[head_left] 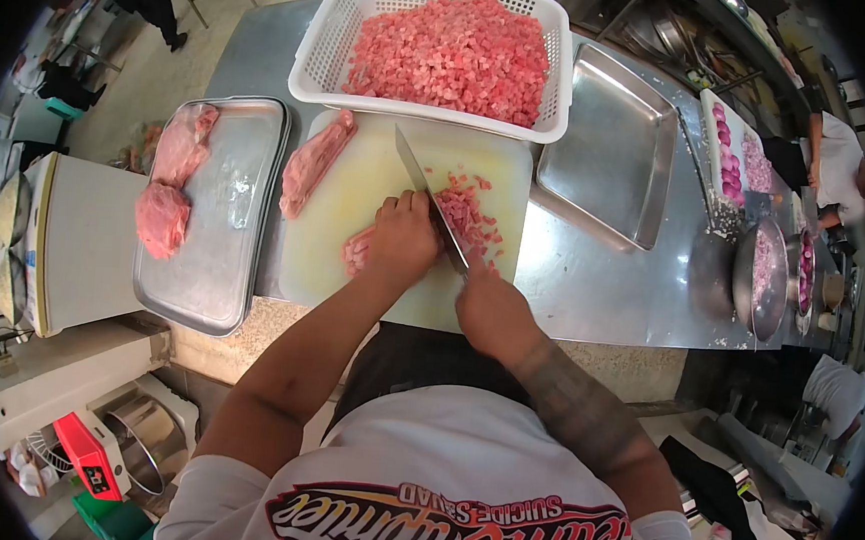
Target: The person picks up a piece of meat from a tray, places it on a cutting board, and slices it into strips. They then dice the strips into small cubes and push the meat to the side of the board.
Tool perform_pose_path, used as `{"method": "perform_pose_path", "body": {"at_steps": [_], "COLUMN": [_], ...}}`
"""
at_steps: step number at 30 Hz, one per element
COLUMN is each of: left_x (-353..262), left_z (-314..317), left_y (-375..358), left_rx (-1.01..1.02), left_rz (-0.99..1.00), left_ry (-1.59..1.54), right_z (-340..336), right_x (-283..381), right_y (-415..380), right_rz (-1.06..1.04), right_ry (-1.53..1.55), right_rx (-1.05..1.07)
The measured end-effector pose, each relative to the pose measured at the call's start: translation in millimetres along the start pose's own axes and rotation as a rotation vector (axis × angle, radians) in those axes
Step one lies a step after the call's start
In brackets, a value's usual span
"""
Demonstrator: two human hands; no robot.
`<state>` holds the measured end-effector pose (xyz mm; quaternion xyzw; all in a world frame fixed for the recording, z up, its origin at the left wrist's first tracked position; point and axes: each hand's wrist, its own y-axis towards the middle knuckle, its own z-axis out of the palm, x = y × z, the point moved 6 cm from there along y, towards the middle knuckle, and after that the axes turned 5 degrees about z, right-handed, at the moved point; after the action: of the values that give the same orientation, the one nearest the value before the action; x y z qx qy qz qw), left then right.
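My right hand (497, 315) is closed round the handle of a long kitchen knife (443, 214), its blade slanting up and left across the cutting board (334, 248). Beside the blade, my left hand (404, 236) presses down with bent fingers on raw meat strips (357, 252), which poke out at its left. Diced meat (469, 215) lies loose to the right of the blade. At the board's upper left rests a long piece of raw meat (315, 165). Just beyond the board, a white perforated basket (310, 79) holds a heap of diced meat (457, 56).
On the left, a metal tray (230, 226) carries raw meat pieces (170, 179). A deep steel pan (607, 147) stands right of the board. Farther right are a board with purple onions (726, 155), a metal bowl (761, 283) and a person (841, 168).
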<state>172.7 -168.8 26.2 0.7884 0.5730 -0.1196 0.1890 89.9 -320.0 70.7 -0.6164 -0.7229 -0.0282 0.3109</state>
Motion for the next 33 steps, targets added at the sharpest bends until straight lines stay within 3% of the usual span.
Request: {"method": "perform_pose_path", "body": {"at_steps": [4,13,16,19,25,28,31,33], "left_x": [0.1,8.1,14.1,25.0,14.4,3.8,-5.9,12.2], "left_z": [-7.7,-29.6,-22.9,-24.3,-24.2,-26.9,-38.5,-17.6], "left_y": [1.7,-61.9,-56.3,-35.2,-38.5,-45.1,-36.2,-20.1], "left_rx": [0.199,0.032,0.043,0.092,0.209,0.135,-0.124,-0.091], "left_rz": [-0.13,0.223,0.193,0.018,-0.006,0.01,0.038,-0.095], "left_ry": [-0.01,0.246,0.265,0.308,0.296,0.282,0.344,0.097], "right_z": [-2.5,-8.9,-18.9,-17.6,-17.2,-19.1,-21.9,-26.8], "right_x": [13.7,-17.0,-27.3,-35.6,-37.6,-36.0,-38.6,-37.4], "right_y": [20.7,-31.3,-34.1,-32.2,-30.4,-32.2,-28.0,-25.3], "right_rz": [-0.03,0.104,0.102,0.087,0.067,0.039,0.021,0.018], "right_ry": [0.043,-0.068,-0.075,-0.054,-0.046,-0.051,-0.058,-0.076], "right_rx": [-0.094,0.05,0.039,0.03,0.069,0.076,0.071,0.084]}}
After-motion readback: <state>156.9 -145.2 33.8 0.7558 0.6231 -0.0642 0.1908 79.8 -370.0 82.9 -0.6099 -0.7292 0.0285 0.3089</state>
